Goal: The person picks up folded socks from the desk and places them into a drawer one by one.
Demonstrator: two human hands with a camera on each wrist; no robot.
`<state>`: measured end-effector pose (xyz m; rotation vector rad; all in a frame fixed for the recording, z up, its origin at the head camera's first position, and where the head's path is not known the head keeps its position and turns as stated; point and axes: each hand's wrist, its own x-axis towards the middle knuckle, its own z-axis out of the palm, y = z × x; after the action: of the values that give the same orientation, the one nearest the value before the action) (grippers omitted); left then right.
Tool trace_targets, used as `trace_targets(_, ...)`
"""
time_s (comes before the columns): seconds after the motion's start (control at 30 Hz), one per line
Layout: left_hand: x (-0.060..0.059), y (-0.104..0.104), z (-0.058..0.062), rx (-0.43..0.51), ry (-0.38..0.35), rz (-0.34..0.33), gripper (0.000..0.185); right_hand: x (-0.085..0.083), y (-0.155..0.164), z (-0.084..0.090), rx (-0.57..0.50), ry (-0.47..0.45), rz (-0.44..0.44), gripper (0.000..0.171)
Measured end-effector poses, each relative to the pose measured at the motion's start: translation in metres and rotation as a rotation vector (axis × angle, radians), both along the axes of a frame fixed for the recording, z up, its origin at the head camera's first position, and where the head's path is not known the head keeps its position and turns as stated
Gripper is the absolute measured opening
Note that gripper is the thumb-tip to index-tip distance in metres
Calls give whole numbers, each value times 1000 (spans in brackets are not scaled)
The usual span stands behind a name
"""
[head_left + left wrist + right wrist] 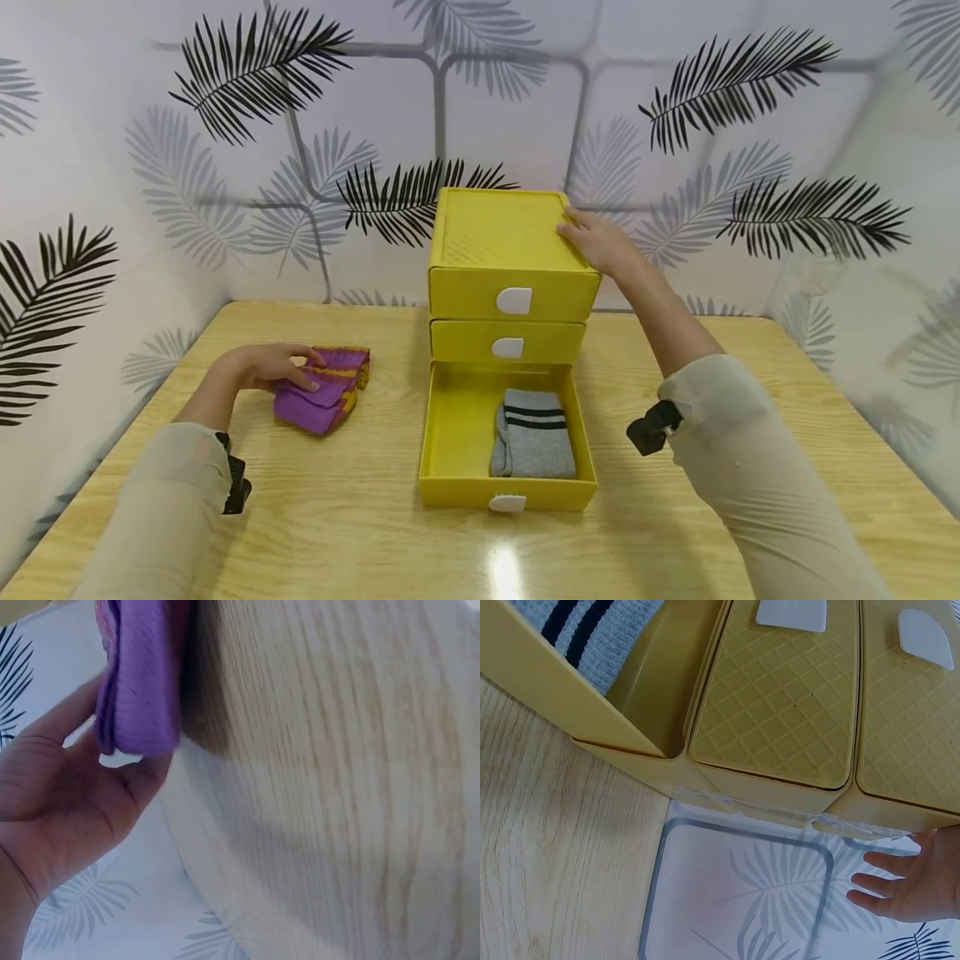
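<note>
At the left of the table, folded purple socks point(330, 387) with mustard stripes lie beside the drawers. My left hand point(273, 367) holds them from the left, thumb and fingers at their edge; in the left wrist view the fingertips pass behind the purple fabric point(142, 682). A yellow drawer unit point(502, 229) stands mid-table. Its bottom drawer point(457, 425) is pulled out, with folded grey socks point(536, 442) with black stripes in its right part. My right hand point(600, 242) rests against the unit's upper right edge, fingertips on the top; in the right wrist view its fingers look spread.
Above the pulled-out drawer, the top drawer point(468, 292) and middle drawer point(468, 340) are closed, each with a white tab handle. The wooden table point(337, 517) runs back to a leaf-patterned curtain point(510, 108). Wrist cameras are strapped to both sleeves.
</note>
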<state>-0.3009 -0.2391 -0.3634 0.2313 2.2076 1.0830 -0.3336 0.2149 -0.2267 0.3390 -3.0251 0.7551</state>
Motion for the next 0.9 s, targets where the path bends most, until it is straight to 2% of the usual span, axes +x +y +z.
trace_targets(0.23,2,-13,-3,205,-107,37,61,-2,0,-1,-3,5,3,56)
trace_targets(0.43,8,-13,-11,340,-205,14,62,-1,-1,-1,-9,-1,5,56)
trace_targets(0.6,12,-12,-18,434,-196,-7,62,-2,-1,-2,-18,-4,4,56)
trace_targets(0.9,23,-9,-20,472,-124,18,61,-2,1,-1,-13,-1,6,56)
